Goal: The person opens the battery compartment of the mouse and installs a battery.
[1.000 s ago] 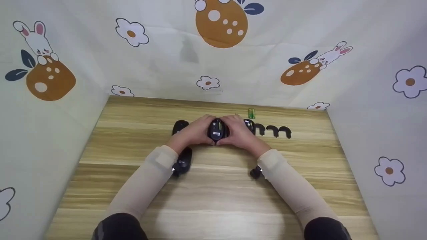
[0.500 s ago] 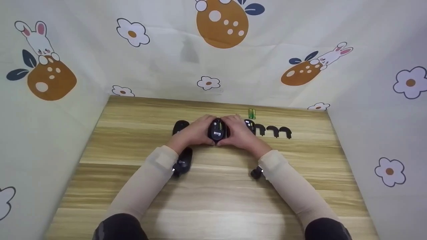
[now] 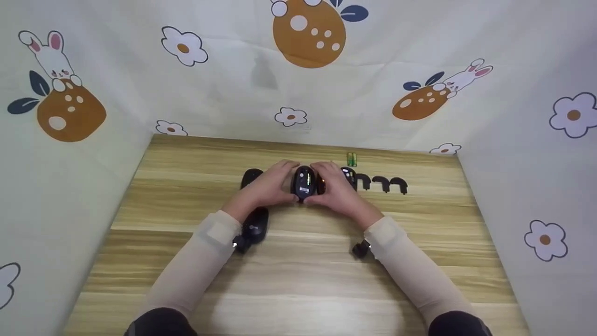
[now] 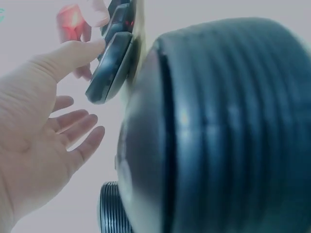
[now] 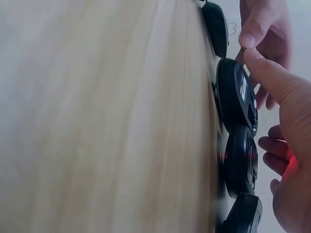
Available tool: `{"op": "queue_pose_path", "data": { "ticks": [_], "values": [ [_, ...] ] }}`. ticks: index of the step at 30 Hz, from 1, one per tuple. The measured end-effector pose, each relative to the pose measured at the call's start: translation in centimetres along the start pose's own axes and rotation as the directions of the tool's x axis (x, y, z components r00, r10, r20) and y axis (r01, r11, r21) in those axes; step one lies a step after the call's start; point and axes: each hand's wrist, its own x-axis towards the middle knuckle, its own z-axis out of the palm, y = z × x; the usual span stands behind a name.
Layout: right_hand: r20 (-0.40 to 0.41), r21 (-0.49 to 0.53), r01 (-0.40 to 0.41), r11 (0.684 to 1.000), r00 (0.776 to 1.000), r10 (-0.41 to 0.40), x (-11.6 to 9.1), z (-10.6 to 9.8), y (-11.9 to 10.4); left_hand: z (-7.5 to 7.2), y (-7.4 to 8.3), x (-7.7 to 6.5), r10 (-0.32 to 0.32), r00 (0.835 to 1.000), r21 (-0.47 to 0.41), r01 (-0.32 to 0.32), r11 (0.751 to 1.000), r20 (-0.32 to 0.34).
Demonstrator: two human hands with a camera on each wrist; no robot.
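Observation:
An upturned black computer mouse lies at the back middle of the table, its underside with a pale label and a slot facing up. My left hand is at its left side, my right hand at its right. In the left wrist view the left thumb is at the edge of the mouse, while the other fingers are spread loosely away from it. In the right wrist view the right thumb is near the end of the mouse, its fingers loose. Beside it a second mouse glows red, partly hidden by the right hand.
A third upturned mouse is right of my right hand. Curved black covers lie farther right, and green batteries behind. Dark mice lie behind and below the left wrist. A large ribbed dark shape fills the left wrist view.
Both hands have loosened from the middle mouse; the left wrist has moved left and towards me, the right wrist slightly right. A red glow now shows beside the right hand.

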Motion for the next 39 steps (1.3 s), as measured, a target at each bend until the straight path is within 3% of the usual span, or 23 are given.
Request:
{"op": "queue_pose_path", "data": {
  "ticks": [5, 6, 10, 12, 13, 22, 30, 34, 39],
  "values": [
    [-0.046, 0.045, 0.015, 0.999, 0.999, -0.013, -0.8, 0.2, -0.8, -0.4, -0.2, -1.6, 0.048, 0.997, -0.039, -0.050, 0.998, -0.058],
    [-0.053, 0.055, 0.020, 0.998, 0.998, -0.017, -1.0, 0.3, -0.9, -0.1, -1.1, -1.6, 0.078, 0.994, -0.058, -0.082, 0.995, -0.074],
    [-0.076, 0.077, 0.059, 0.995, 0.996, -0.054, -1.6, 0.6, -1.6, -0.4, -1.3, -3.2, 0.114, 0.986, -0.101, -0.126, 0.987, -0.119],
    [-0.080, 0.081, 0.079, 0.994, 0.994, -0.072, -1.9, 0.8, -2.0, -0.5, -1.3, -3.9, 0.116, 0.984, -0.120, -0.132, 0.984, -0.133],
    [-0.080, 0.085, 0.089, 0.992, 0.993, -0.082, -2.1, 0.9, -2.1, -1.0, -0.5, -4.6, 0.100, 0.986, -0.116, -0.116, 0.987, -0.136],
    [-0.054, 0.111, 0.122, 0.986, 0.992, -0.117, -3.3, 2.6, -3.7, -1.0, -1.5, -6.8, 0.107, 0.982, -0.112, -0.126, 0.986, -0.158],
    [-0.061, 0.123, 0.192, 0.974, 0.981, -0.185, -2.5, 4.1, -5.4, -1.6, -3.4, -8.3, 0.036, 0.976, -0.168, -0.073, 0.983, -0.216],
    [-0.054, 0.120, 0.171, 0.978, 0.985, -0.165, -1.2, 4.7, -6.7, -1.9, -4.5, -8.7, -0.014, 0.969, -0.193, -0.034, 0.981, -0.245],
    [-0.029, 0.150, 0.088, 0.985, 0.996, -0.084, 0.5, 5.7, -8.2, -2.5, -5.8, -9.0, -0.074, 0.965, -0.225, 0.016, 0.974, -0.250]
  ]
}}
